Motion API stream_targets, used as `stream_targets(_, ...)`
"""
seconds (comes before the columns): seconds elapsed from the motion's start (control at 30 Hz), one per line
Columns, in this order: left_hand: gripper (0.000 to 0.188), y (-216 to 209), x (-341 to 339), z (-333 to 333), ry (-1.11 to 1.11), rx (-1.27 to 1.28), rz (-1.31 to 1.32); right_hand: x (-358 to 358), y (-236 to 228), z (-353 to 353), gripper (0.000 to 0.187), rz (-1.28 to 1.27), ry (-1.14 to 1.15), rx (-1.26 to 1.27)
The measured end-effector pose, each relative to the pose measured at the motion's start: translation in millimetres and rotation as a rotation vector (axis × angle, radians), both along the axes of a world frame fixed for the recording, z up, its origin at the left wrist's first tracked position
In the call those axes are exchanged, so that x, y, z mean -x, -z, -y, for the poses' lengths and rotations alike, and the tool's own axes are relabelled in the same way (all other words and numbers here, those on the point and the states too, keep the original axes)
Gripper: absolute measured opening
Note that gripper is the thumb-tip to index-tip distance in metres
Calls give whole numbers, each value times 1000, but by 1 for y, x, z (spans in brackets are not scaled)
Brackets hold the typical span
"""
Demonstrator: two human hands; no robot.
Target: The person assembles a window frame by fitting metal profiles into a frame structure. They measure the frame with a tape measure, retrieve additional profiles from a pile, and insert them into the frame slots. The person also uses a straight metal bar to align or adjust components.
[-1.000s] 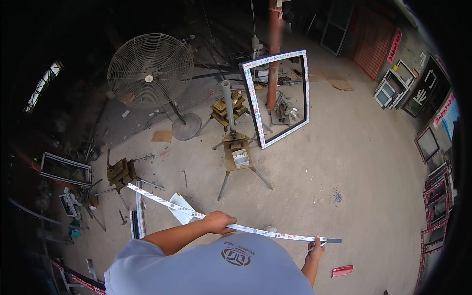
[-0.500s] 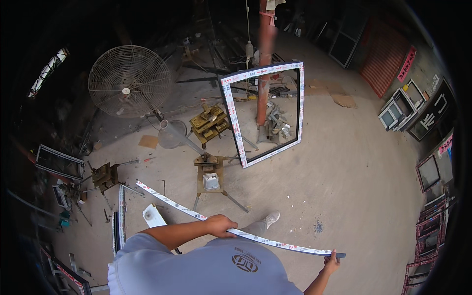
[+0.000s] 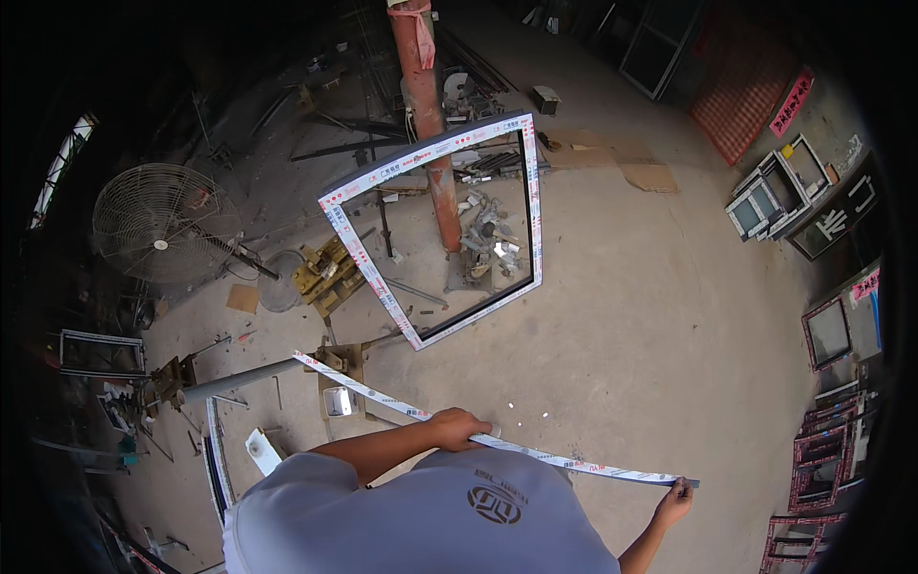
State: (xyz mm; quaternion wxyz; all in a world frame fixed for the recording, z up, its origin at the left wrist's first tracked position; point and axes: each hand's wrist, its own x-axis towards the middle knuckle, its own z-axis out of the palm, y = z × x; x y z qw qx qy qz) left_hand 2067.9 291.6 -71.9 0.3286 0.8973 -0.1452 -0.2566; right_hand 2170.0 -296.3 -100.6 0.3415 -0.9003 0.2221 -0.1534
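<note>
A long, thin profile strip (image 3: 574, 463), dark with white printed protective film, runs slantwise across the front of my body. My left hand (image 3: 459, 430) is closed around it near its middle. At its right end, my right hand (image 3: 676, 500) pinches it, with a short dark tip sticking out past the fingers. The strip's far left end overlaps, in the picture, a brown metal punch press (image 3: 339, 362) on a stand; whether they touch I cannot tell. Beyond stands a rectangular window frame (image 3: 533, 206) covered in similar film, tilted.
A rusty red post (image 3: 421, 86) rises behind the frame, with scrap pieces (image 3: 492, 230) at its foot. Another brass-coloured press (image 3: 325, 277) and a large fan (image 3: 158, 244) stand at the left. Finished frames (image 3: 775, 196) lean along the right wall. Cardboard (image 3: 650, 177) lies on the floor.
The view has turned, so the fan, post and window frame sit farther left in the picture. My hands and the strip appear slightly farther right. Both hands keep their hold.
</note>
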Motion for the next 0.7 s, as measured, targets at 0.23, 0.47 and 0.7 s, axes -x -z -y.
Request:
stream_targets(0.23, 27, 10, -156, 28, -54, -38, -37, -201, 2, 23, 16, -45, 14, -411)
stream_targets(0.47, 26, -10, -344, 65, -199, -6, 43, -467, 36, 9, 46, 217, 78, -582)
stream_targets(0.7, 26, -22, -502, 72, -303, -27, 75, -677, 55, -42, 68, 135, 23, -725)
